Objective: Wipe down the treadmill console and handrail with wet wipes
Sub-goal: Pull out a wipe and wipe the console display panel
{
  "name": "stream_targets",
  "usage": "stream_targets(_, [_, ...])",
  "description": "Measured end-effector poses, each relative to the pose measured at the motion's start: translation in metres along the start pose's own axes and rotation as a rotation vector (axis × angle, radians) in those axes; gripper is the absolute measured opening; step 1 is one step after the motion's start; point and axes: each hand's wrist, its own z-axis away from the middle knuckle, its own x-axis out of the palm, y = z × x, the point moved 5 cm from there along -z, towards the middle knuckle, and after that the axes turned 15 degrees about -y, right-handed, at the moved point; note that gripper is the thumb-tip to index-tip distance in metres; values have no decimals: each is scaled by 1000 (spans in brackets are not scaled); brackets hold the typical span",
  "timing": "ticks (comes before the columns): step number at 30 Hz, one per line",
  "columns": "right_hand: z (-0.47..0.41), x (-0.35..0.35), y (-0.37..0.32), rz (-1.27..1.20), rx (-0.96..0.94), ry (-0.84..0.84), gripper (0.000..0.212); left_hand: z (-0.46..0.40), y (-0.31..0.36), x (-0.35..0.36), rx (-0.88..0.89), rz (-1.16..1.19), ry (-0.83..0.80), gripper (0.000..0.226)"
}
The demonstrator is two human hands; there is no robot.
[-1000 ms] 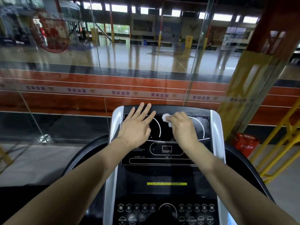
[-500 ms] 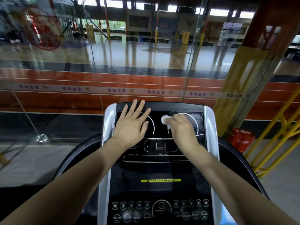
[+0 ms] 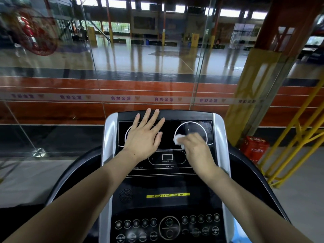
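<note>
While the console point(image 3: 166, 183) is wiped, the left hand point(image 3: 143, 135) is laid flat on the left dial, fingers straight, probably as a brace. A wipe point(image 3: 178, 139) is bunched in the curled right hand point(image 3: 196, 148) and pressed at the right dial's lower edge; blur hides the finger detail.

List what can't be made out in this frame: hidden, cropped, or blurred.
- Left dial on the console: head view, mostly covered by the flat left hand.
- Wipe: mostly hidden in the right hand, which is motion-blurred.
- Bottom button row: cut by the lower edge, labels smeared by glare.
- Handrail: crossed by the forearms, cut off lower down.
- Red box: print too small to read.
</note>
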Motion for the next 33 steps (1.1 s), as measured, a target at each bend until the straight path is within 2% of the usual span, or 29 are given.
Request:
stream_targets(4, [22, 5, 4, 0, -57, -87, 39, -3, 1, -2, 4, -2, -4, 62])
stream_targets(10, [-39, -23, 33, 57, 128, 53, 30, -9, 15, -7, 33, 4, -14, 63])
stream_targets(15, [30, -3, 20, 14, 32, -27, 44, -11, 20, -3, 45, 12, -2, 62])
stream_targets(18, [27, -8, 26, 10, 10, -84, 41, -12, 20, -4, 45, 12, 7, 62])
stream_targets(22, [-24, -36, 50, 44, 153, 53, 37, -16, 24, -8, 46, 23, 18, 61])
stream_targets(25, [-10, -30, 45, 58, 175, 80, 36, -20, 28, -8, 54, 23, 9, 61])
stream_targets(29, [49, -6, 32, 62, 104, 24, 38, -25, 35, -7, 60, 12, -9, 60])
stream_targets(33, [25, -17, 46, 69, 118, -21, 37, -27, 42, -6, 42, 6, -7, 61])
